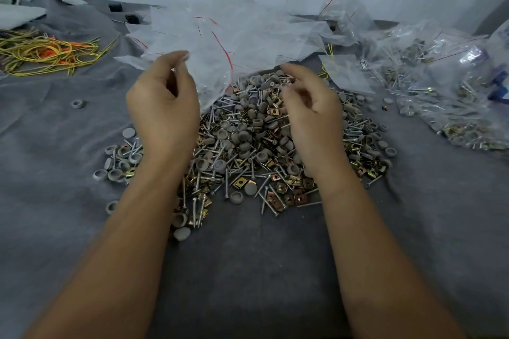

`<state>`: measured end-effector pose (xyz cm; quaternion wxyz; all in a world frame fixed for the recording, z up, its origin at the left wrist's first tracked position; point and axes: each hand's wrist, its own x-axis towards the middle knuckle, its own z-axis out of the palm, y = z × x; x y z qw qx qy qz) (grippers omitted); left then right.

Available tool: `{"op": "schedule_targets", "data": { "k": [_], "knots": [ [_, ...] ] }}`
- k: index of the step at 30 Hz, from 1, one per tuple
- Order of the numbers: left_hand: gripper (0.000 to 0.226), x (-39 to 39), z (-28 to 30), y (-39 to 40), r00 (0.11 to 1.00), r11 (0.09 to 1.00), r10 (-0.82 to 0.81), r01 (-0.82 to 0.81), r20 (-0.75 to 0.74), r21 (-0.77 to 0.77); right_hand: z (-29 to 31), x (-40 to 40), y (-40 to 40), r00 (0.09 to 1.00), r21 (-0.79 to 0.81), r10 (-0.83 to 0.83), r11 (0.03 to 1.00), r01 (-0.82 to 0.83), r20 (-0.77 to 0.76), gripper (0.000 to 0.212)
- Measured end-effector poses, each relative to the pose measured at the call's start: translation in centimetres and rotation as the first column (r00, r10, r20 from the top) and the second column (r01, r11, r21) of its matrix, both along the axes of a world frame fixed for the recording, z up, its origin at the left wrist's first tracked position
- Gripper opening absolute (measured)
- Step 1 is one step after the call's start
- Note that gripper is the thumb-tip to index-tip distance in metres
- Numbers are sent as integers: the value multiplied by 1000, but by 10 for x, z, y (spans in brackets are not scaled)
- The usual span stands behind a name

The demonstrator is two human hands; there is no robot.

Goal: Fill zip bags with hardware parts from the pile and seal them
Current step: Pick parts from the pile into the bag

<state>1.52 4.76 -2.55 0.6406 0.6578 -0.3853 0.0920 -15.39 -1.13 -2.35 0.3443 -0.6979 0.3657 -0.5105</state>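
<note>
While blurred plastic hides fingertips, both hands (239,107) seemingly pinch a zip bag (212,69).

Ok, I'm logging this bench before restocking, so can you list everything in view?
hardware pile: one heap, grey caps, silver screws, brass-coloured clips, centre of the cloth.
loose grey caps: several, grey, left edge of the pile; one more apart further left.
held zip bag: one, clear with red line, above the pile's far left.
empty zip bags: many, clear, behind the pile.
filled bags: many, clear with hardware inside, right side.
cords: a tangle, yellow and orange, far left.
cloth: one, grey, covering the work surface.
left hand: pinches the held bag.
right hand: fingers curled over the pile; whether it holds a part is unclear.
</note>
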Motion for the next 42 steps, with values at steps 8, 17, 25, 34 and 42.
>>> {"op": "schedule_targets", "data": {
  "k": [8,17,25,34,42],
  "knots": [
    [23,-11,-13,-6,980,896,-188,146,62,419,-4,-8,-9,914,-87,-142,989,118,-379,27],
    [18,-9,-13,-9,962,920,-233,266,-142,287,-17,-1,-12,732,-301,-162,951,-62,-662,37],
    [14,-10,-17,-10,950,899,-277,308,-143,310,-15,-2,-10,753,-354,-214,935,-26,-622,21],
    [14,-12,-15,-9,939,896,-306,339,-157,287,-17,-3,-11,693,-403,-286,915,-7,-662,14],
    [21,-12,-11,-6,968,927,-229,249,-104,281,-9,-5,-12,957,-164,-94,985,50,-274,10]
  ]
}}
